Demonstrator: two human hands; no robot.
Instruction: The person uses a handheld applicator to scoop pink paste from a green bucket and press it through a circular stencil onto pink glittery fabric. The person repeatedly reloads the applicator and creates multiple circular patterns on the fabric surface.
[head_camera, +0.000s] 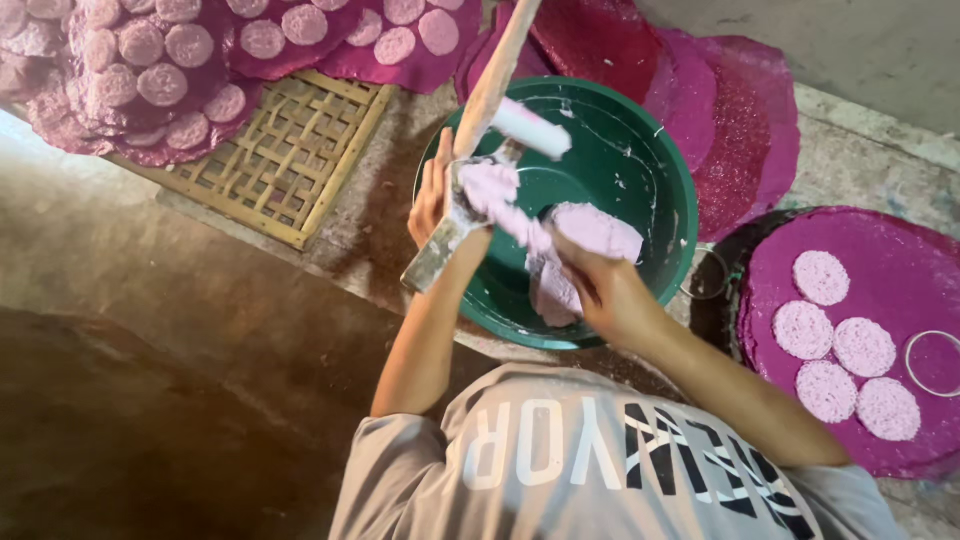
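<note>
A soft lump of pale pink dough (590, 235) lies inside the round green plastic basin (650, 160), which sits on the rough grey concrete floor (880, 135). The right hand (607, 290) closes its fingers into the dough. The left hand (432, 195) wraps around a dough-smeared wooden paddle (480, 110) leaning over the basin rim. Purple round mats (880, 265) with flat pink discs (820, 277) lie right; a woven bamboo rack (290, 150) lies left.

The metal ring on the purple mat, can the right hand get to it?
Probably yes: the metal ring lies in the open on that side, though the right hand is busy in pink dough.
</note>
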